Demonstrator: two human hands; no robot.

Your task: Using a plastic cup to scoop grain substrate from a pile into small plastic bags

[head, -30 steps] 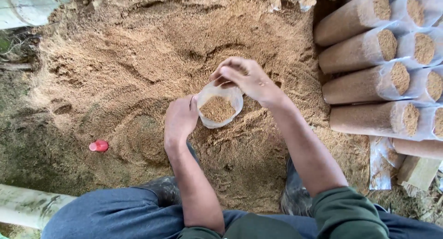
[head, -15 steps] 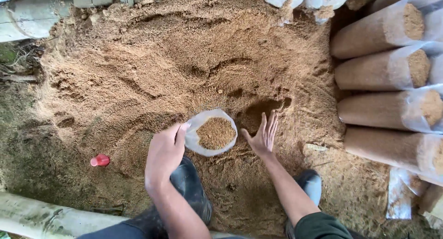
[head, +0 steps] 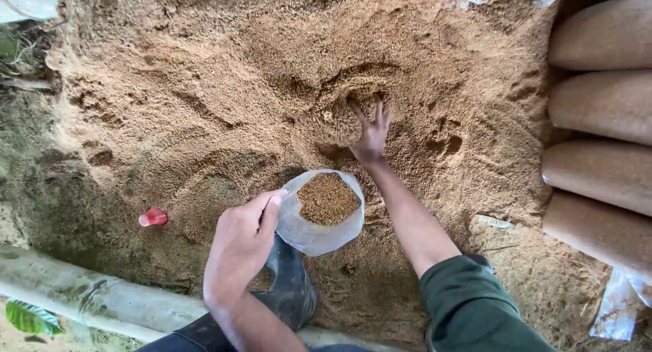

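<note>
A clear plastic bag [head: 314, 231], partly filled with sawdust, stands upright on the ground in front of my boot. My left hand [head: 239, 247] grips the bag's rim on its left side and holds the mouth open. My right hand [head: 371, 133] reaches forward beyond the bag, fingers spread, pressed into the big sawdust pile [head: 224, 87] at a scooped hollow. It holds nothing that I can see.
Several filled sawdust bags [head: 601, 169] lie stacked on their sides at the right. A small red cap [head: 153, 217] lies on the ground at the left. A pale log or pipe [head: 88, 298] runs along the near left. My dark rubber boot [head: 292, 287] stands below the bag.
My right hand has moved away from the bag mouth, forward into the pile. The view has moved closer and forward. My left hand keeps hold of the bag's rim.
</note>
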